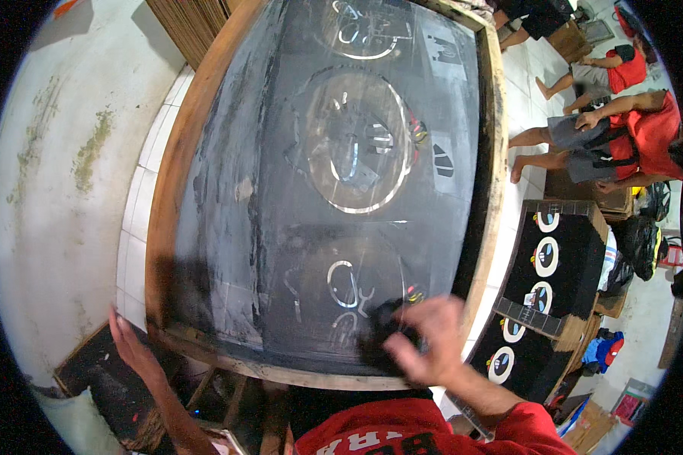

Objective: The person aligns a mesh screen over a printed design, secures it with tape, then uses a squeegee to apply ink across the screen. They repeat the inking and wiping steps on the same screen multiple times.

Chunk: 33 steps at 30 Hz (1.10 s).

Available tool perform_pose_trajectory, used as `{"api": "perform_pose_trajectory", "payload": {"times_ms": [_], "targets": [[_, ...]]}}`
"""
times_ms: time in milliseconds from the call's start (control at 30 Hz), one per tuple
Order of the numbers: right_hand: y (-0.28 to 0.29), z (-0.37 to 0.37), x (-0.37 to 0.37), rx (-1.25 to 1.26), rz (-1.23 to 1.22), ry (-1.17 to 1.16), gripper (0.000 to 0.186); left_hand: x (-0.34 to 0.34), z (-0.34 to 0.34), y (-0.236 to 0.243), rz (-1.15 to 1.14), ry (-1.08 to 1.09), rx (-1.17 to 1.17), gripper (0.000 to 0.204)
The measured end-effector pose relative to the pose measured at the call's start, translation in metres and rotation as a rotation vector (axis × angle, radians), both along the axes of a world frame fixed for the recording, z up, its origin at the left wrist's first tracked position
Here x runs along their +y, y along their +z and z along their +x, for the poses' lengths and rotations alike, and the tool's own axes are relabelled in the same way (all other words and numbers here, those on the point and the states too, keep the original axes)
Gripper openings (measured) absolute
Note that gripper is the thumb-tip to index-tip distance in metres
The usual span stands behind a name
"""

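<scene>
The left hand (136, 353), empty, extends its fingers beside the wood-framed screen (171, 197). The blurred right hand (429, 340) curls over its near right corner; what it grips, I cannot tell.

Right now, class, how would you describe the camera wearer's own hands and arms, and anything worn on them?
Neither the left hand nor the right hand shows a glove, though the right is blurred. The right arm wears a plain red sleeve, matching the red shirt. The left forearm is uncovered where it shows.
</scene>
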State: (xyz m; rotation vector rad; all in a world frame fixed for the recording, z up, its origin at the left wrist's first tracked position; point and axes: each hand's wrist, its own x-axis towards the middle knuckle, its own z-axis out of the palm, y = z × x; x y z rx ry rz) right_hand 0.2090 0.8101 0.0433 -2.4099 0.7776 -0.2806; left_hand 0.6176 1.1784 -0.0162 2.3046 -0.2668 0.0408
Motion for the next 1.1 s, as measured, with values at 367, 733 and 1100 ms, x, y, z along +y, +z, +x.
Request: {"api": "perform_pose_trajectory", "payload": {"times_ms": [367, 733, 1100], "targets": [[-0.054, -0.040, -0.086, -0.007, 0.140, -0.887, 0.059, -0.188, 0.072, 0.028, 0.178, -0.675, 0.444, 0.098], [-0.044, -0.031, -0.082, 0.006, 0.169, -0.931, 0.056, -0.195, 0.079, 0.027, 0.035, -0.675, 0.498, 0.093], [-0.039, -0.024, -0.080, -0.016, 0.224, -1.002, 0.054, -0.197, 0.083, 0.027, 0.103, -0.733, 0.466, 0.086]]}}
